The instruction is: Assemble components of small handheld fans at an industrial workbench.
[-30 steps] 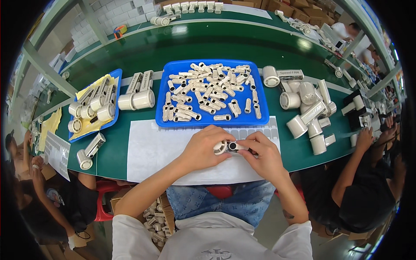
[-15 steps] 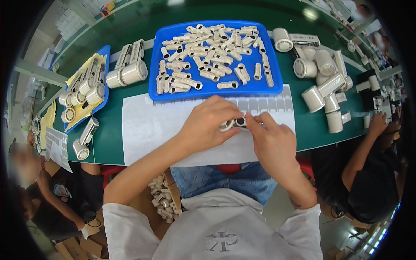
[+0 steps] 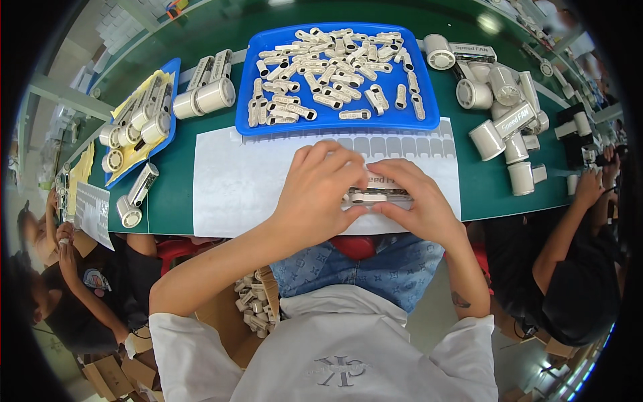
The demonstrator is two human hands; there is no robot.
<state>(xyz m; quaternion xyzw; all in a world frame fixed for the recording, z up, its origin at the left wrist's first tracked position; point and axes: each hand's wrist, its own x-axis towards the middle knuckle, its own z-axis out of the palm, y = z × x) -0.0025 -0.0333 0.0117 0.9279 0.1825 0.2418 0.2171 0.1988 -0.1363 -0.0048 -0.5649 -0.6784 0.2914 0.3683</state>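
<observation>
Head view: grasping a handheld fan in left hand and right hand, six o'clock from the blue tray; seemingly unfinished, many oblong white parts left inside; other fans at two o'clock, completion unclear.

Assembly workshop: green workbench, parts tray, co-workers.

That person wears a pale grey, short-sleeved T-shirt with loose sleeves and a darker grey letter emblem across the chest, plus blue patterned denim. A small dark tattoo marks the right arm; the fingers are bare.
</observation>
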